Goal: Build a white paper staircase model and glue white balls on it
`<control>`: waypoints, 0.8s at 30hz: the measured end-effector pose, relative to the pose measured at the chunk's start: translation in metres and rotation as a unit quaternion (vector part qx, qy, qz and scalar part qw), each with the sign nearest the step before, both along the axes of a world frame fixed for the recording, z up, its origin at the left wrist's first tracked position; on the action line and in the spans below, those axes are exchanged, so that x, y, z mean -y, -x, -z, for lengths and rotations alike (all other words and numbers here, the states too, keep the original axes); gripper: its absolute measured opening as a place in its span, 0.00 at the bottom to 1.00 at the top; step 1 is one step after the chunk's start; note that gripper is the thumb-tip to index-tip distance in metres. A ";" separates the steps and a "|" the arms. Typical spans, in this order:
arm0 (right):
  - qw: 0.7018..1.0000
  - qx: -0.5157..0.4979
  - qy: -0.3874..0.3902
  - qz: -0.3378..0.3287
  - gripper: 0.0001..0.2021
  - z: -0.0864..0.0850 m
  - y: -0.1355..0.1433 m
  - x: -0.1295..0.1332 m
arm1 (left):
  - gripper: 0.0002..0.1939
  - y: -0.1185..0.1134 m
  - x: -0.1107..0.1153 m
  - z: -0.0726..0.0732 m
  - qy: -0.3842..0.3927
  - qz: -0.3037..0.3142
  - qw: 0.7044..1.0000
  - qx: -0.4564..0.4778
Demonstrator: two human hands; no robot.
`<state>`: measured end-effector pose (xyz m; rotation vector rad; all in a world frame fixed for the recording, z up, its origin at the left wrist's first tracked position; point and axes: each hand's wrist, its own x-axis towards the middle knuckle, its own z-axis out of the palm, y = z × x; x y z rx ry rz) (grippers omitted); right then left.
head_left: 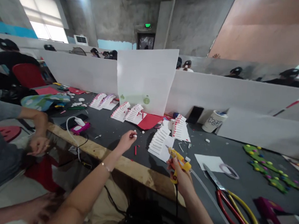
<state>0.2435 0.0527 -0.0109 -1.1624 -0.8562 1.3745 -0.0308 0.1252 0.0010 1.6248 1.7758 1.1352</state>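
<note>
My left hand (pixel 126 139) is over the table edge, its fingertips pinched on a small white piece (pixel 135 136). In my right hand (pixel 182 177) is a yellow hot glue gun (pixel 178 157), gripped by its handle with the nozzle toward a white stepped paper model (pixel 159 139). A clear glue stick (pixel 205 188) trails from the gun's back. Between my hands lies a short red stick (pixel 135 150). Another small white piece (pixel 143 132) sits just right of my left fingertips.
Large scissors (pixel 225 191) with red and yellow handles lie at right, beside white paper (pixel 207 161) and a roll of tape (pixel 229 171). More stepped models (pixel 120 111) stand before an upright white board (pixel 146 78). A co-worker's hand (pixel 39 144) is at left.
</note>
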 end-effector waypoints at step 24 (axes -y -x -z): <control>0.999 -0.038 -0.036 -0.011 0.24 0.029 0.016 -0.008 | 0.07 -0.068 0.081 0.050 -0.092 0.116 0.980 -0.130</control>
